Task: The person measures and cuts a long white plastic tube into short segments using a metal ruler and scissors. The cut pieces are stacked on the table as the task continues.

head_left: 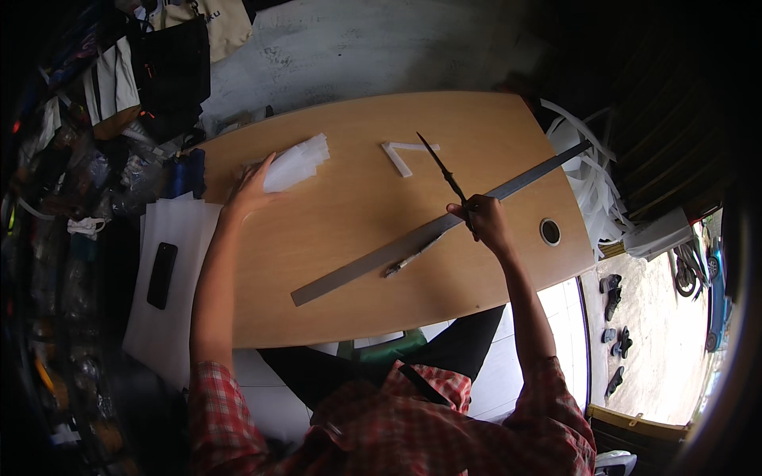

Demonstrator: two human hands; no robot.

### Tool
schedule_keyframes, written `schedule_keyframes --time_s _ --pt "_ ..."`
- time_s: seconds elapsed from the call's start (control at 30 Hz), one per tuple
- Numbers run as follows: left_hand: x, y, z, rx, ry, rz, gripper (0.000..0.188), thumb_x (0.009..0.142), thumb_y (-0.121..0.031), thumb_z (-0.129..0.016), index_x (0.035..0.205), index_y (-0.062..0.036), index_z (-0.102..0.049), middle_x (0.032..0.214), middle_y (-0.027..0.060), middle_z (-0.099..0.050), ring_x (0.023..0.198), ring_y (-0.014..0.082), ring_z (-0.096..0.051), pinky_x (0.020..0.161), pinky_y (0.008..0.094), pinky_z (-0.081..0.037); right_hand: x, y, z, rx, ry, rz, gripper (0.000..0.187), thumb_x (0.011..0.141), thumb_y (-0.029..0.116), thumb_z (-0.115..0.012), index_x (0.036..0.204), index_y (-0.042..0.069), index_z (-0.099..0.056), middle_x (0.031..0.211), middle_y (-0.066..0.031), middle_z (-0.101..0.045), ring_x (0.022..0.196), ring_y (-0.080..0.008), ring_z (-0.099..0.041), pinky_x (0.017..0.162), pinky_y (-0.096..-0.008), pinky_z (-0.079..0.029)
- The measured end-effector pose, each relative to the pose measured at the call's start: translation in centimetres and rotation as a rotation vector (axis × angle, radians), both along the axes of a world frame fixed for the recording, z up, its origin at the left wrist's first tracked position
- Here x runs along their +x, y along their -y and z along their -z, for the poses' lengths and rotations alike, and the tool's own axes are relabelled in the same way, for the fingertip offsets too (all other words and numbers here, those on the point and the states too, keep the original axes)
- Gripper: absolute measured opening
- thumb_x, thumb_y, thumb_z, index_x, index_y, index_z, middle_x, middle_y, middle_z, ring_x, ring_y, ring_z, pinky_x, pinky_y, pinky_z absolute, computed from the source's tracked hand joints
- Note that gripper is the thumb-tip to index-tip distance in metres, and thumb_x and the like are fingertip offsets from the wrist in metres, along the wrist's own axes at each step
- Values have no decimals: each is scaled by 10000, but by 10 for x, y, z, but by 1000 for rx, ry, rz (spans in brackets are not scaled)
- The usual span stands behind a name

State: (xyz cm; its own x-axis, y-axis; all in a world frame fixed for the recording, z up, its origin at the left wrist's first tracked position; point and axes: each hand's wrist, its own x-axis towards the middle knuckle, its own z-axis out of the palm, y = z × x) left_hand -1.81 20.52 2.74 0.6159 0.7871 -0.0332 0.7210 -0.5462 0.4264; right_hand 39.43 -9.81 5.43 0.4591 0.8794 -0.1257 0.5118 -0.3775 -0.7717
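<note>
White sheets against left hand, grip state unclear, right hand with grip clamped on dark scissors, ruler below

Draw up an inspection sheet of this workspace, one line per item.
Surface: wood-toned table with a round rimmed hole toward its right end.
Job's things: stack of white pieces; dark scissors; grey ruler lying diagonally; slim tool beside it, kind unclear.
Clutter: white V-shaped piece beyond the ruler; black phone on large white sheets at the left; heap of white strips past the table's right edge.
Hands: left hand spread at the stack; right hand gripping the scissors.
Cables: nothing seen.
Surroundings: black bag at upper left; shoes on the ground at right.
</note>
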Motion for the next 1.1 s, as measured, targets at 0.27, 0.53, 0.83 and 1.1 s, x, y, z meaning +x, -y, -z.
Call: schedule_keyframes --time_s 0.27,0.53,0.83,1.1 --pt "37 68 9 445 50 -63 838 868 -230 -791 1580 -140 -358 1579 164 -440 1517 383 -298 1220 599 -210 75 -60 15 -161 642 89 570 744 561 -847 825 11 -724 788 -185 -729 785 -358 -736 665 -467 -547" --pt "116 229 9 94 310 246 410 891 -198 -751 1275 -75 -676 1207 108 -620 1120 338 -552 1037 464 -398 89 -94 48 -89 637 137 251 898 258 -680 907 15 -744 883 -206 -745 840 -387 -748 684 -501 -592" --pt "164 270 15 279 265 216 362 881 -237 -745 1211 -93 -703 1164 82 -617 1096 322 -542 968 490 -394 86 -87 56 20 654 49 269 832 223 -695 1024 40 -742 1138 -197 -642 1029 -377 -684 779 -475 -605" --pt "268 313 19 178 434 490 278 876 -164 -737 1147 -105 -711 1033 48 -638 1014 279 -568 908 447 -412 138 37 27 301 485 346 245 938 278 -693 1022 48 -700 994 -130 -679 884 -329 -698 740 -445 -557"
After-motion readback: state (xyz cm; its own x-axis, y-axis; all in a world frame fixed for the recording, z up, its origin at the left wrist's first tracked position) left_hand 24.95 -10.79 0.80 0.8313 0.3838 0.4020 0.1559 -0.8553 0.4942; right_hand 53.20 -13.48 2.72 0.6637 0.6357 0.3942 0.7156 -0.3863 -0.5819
